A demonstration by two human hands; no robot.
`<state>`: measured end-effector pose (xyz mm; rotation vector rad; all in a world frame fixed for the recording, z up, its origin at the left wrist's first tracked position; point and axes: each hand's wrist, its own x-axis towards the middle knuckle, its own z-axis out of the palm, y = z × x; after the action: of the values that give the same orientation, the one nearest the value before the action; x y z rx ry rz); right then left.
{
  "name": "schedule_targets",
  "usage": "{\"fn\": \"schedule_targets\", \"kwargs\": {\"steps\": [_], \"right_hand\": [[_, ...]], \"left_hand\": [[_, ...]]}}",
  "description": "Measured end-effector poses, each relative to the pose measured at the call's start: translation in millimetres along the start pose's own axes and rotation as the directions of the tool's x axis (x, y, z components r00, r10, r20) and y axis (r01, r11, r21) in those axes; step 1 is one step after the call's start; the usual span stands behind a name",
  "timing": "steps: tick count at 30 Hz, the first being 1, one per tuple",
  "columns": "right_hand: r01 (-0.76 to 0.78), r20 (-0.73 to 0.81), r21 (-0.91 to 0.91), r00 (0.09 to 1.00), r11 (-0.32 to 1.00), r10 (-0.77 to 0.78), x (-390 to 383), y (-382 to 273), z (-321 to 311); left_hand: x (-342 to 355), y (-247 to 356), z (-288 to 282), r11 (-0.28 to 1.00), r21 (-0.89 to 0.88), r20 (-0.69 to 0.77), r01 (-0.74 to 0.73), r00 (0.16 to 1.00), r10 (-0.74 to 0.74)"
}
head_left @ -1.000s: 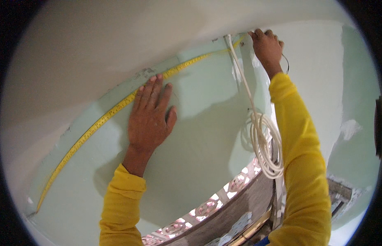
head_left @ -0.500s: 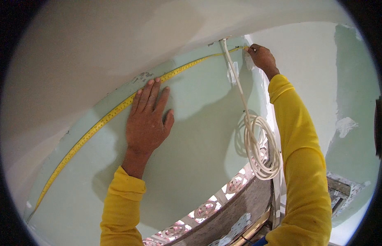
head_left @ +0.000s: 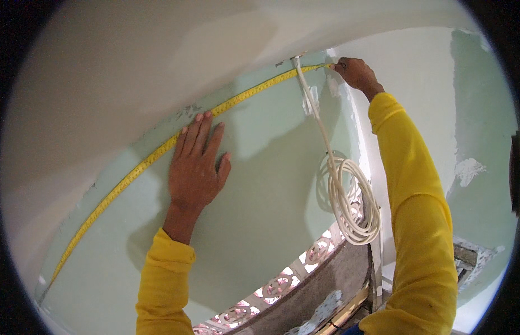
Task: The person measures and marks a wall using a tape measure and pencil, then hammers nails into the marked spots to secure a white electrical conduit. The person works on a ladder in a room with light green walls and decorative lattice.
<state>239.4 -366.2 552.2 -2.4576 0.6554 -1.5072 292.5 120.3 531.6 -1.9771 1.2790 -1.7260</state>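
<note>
A yellow tape measure's blade (head_left: 142,166) stretches in a long bow across the pale green wall (head_left: 254,195), just under the ceiling, from the far left to the corner at right. My left hand (head_left: 196,167) lies with fingers spread against the wall, its fingertips touching the blade's lower edge about midway. At the corner my right hand (head_left: 358,75) is closed, pinching the right end of the blade between thumb and fingers. The blade crosses a white cable (head_left: 316,111) hanging from the ceiling line. What holds the blade's far left end cannot be made out.
The cable ends in a hanging coil (head_left: 360,239) left of my right forearm. Along the wall's foot run patterned vent blocks (head_left: 277,286), with a brown ledge (head_left: 349,268) below them. The whitish ceiling (head_left: 131,72) sits close above the blade. A side wall (head_left: 411,72) with patchy paint adjoins on the right.
The blade near the corner has turned from edge-on to showing its broad face. My right hand has shifted slightly right, still pinching it; my left hand appears slightly lower and further left.
</note>
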Motion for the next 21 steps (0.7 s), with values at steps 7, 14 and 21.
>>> {"fn": "schedule_targets", "kwargs": {"steps": [7,14,21], "right_hand": [[-0.047,-0.062,-0.035,0.997,0.998,0.045,-96,58,-26],[-0.216,-0.117,0.094,0.967,0.972,0.226,-294,176,-57],[-0.450,-0.091,0.057,0.887,0.891,0.454,-522,252,-100]], "left_hand": [[-2,1,-1,1.000,0.011,0.021,0.013,1.000,-0.013],[-1,-1,2,0.999,0.029,-0.006,-0.021,1.000,0.022],[-4,0,2,1.000,0.018,-0.026,-0.025,0.999,0.025]]}}
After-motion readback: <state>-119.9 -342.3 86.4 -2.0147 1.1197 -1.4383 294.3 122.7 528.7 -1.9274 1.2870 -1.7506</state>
